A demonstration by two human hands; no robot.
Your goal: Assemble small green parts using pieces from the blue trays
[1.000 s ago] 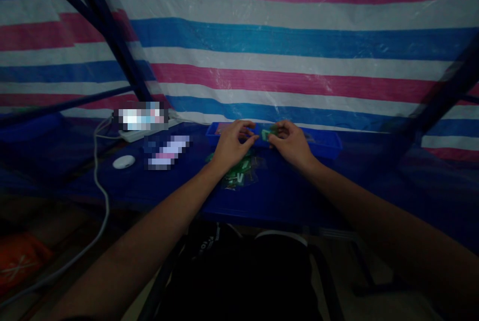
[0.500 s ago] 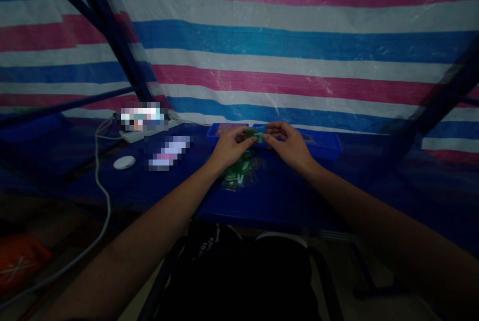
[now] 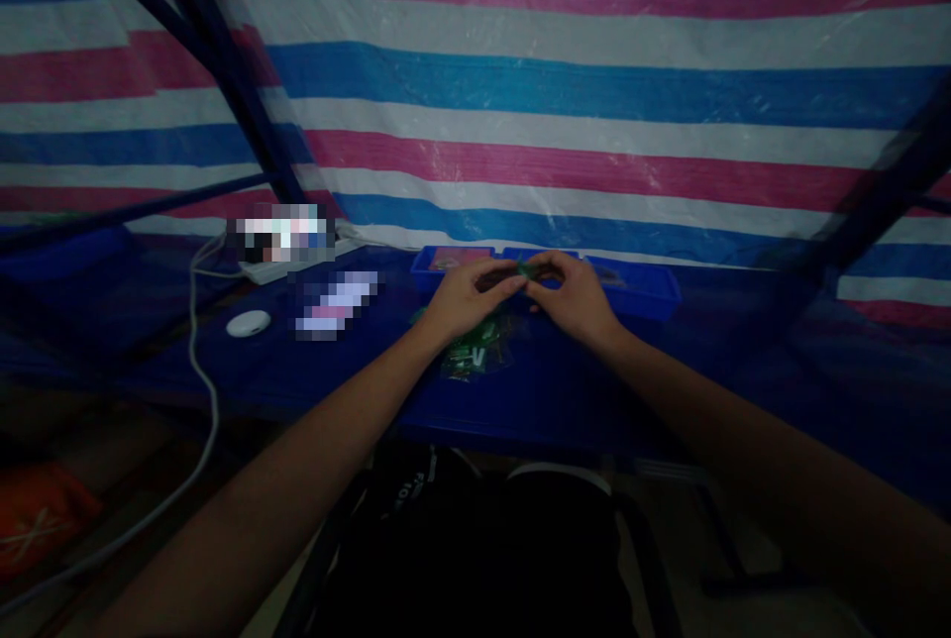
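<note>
Head view: the left hand and the right hand meet fingertip to fingertip, both pinched on one small green flat piece, held just above one long blue plastic tray. One clear bag of green pieces lies on the dark blue worktop under the left wrist. One white oval puck sits well apart to the left.

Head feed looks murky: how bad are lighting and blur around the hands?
Head view: dim, blue-tinted at the dark blue table; striped woven tarp behind is brighter, faintly glossy; small green piece pinched by left hand and right hand barely resolves; two patches left of them are pixelated.
</note>
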